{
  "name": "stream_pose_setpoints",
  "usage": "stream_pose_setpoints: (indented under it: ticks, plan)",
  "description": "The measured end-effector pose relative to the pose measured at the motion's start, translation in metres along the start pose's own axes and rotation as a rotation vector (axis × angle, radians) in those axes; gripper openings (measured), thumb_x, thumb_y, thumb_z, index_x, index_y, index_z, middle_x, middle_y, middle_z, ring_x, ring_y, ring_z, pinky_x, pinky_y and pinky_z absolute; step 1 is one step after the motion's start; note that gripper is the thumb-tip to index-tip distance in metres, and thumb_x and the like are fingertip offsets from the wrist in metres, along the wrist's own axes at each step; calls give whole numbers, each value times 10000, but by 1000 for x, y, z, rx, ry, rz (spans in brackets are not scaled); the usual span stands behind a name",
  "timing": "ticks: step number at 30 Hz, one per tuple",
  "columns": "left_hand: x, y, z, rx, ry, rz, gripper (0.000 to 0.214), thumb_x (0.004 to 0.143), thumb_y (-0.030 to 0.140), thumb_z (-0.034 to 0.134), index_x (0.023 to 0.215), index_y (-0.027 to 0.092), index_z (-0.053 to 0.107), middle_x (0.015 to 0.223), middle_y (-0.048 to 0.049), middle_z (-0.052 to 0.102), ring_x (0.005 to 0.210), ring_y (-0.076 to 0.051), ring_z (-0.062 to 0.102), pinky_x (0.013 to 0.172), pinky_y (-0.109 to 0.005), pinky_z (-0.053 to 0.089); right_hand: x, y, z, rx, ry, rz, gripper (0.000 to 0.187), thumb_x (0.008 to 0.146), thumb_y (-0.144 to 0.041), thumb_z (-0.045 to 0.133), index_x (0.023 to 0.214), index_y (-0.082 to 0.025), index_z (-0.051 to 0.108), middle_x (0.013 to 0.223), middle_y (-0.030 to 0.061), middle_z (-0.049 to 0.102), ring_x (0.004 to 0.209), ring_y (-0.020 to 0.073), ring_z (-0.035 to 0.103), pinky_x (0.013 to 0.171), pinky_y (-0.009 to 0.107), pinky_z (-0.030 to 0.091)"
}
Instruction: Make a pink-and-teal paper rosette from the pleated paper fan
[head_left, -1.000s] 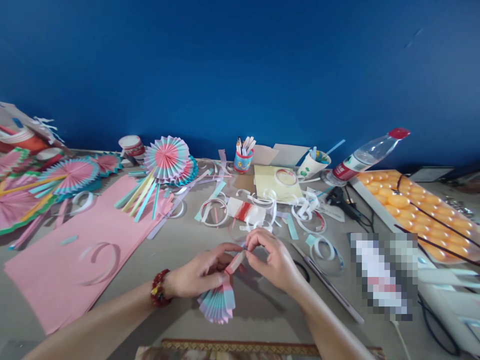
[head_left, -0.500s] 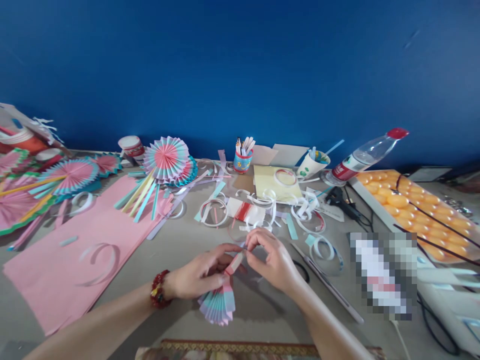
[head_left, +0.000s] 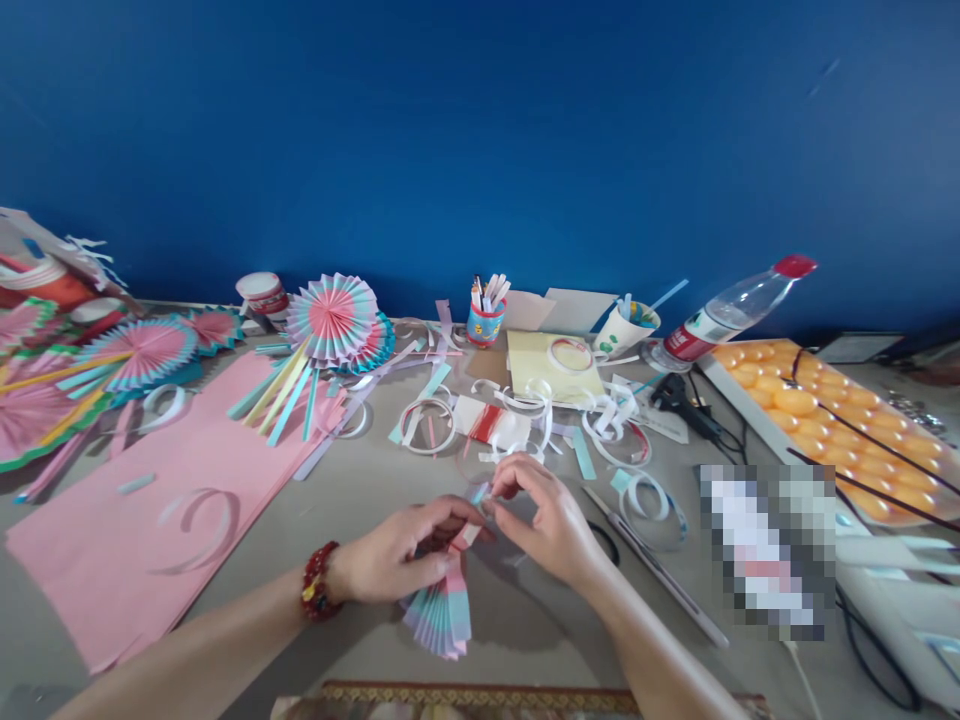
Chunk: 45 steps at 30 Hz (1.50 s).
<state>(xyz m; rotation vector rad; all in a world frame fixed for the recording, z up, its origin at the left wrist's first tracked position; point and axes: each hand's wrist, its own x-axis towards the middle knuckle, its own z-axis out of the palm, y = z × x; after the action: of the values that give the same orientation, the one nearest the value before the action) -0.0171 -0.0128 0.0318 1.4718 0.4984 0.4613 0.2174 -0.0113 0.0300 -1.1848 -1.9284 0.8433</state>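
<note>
An accordion-folded paper fan (head_left: 439, 618), striped lavender, light blue and pink, is gripped in my left hand (head_left: 397, 550). Its near end spreads out below the fingers, while its narrow far end pokes up between both hands. At that far end the thumb and index finger of my right hand (head_left: 536, 515) are pinched together; whatever lies between them is too small to make out. Just beyond my hands is a white card wound with red thread (head_left: 491, 424). A thin loose strand runs from it toward my fingers.
Pink paper sheets (head_left: 97, 560) lie left, near finished paper rosettes (head_left: 332, 318). White tape rings (head_left: 427, 425) and paper scraps are scattered ahead. A utility knife (head_left: 664, 575), glue gun (head_left: 686, 405), plastic bottle (head_left: 720, 310) and tray of orange beads (head_left: 795, 400) are on the right.
The fan has shifted slightly down and right, and its far end shows more. My right fingertips have moved slightly down; my left hand stays on the fan.
</note>
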Motion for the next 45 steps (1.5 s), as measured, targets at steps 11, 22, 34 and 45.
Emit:
stream_pose_setpoints:
  ticks: [11, 22, 34, 45]
  plan:
    - [-3, -4, -2, 266, 26, 30, 441, 890, 110, 468, 1322, 196, 454, 987, -54, 618, 808, -150, 588, 745, -242, 491, -4, 1, 8, 87, 47, 173, 196, 850, -253, 662, 995, -242, 530, 950, 9, 602, 716, 134, 586, 702, 275, 471]
    - [-5, -6, -3, 502, 17, 226, 413, 871, 114, 463, 1269, 226, 465, 893, -27, 604, 687, -125, 533, 687, -214, 452, -3, -4, -1, 601, -204, 309, 529, 898, -374, 635, 1367, -241, 427, 1177, 88, 650, 942, 174, 611, 794, 302, 504]
    - [-5, -8, -3, 342, 40, 146, 235, 926, 149, 496, 1155, 205, 485, 1010, -66, 627, 803, -140, 592, 763, -244, 469, -2, -8, 2, 581, 0, 184, 519, 852, -309, 693, 1314, -258, 462, 949, 20, 573, 832, 149, 563, 775, 300, 499]
    - [12, 5, 8, 102, 328, -79, 305, 914, 434, 618, 1023, 150, 608, 835, -46, 671, 741, -152, 621, 659, -225, 460, -13, -16, 9, 421, 73, 84, 521, 886, -236, 647, 1365, -294, 451, 907, 1, 557, 834, 152, 575, 801, 300, 495]
